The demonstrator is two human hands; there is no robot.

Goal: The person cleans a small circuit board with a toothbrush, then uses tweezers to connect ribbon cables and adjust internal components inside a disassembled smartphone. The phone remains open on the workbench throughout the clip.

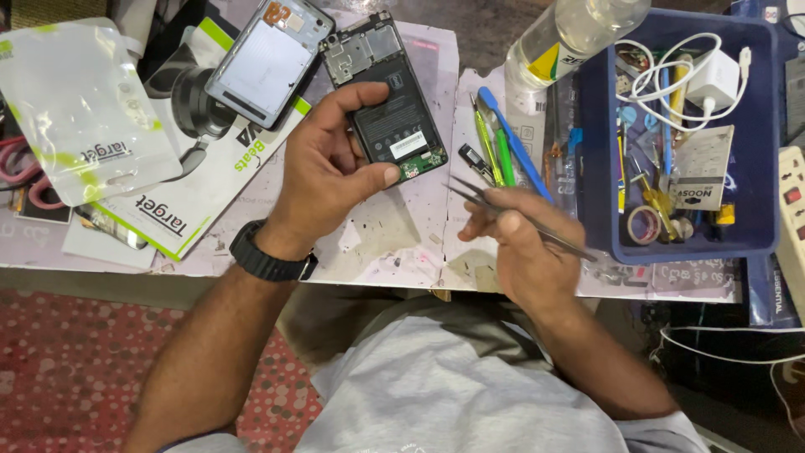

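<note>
The left hand (331, 164) curls its fingers (369, 94) around the lower end of an opened phone (387, 96) lying back-up on the counter (402, 243). The right hand (524, 243) pinches metal tweezers (511, 214) closed-fisted, tips pointing toward the phone, just right of the left thumb. A blue tray (759, 235) sits beyond the right fingers.

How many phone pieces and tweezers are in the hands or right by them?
Opened phone, held by the left hand: 1
Phone back cover: 1
Tweezers, held by the right hand: 1
Total: 3
</note>
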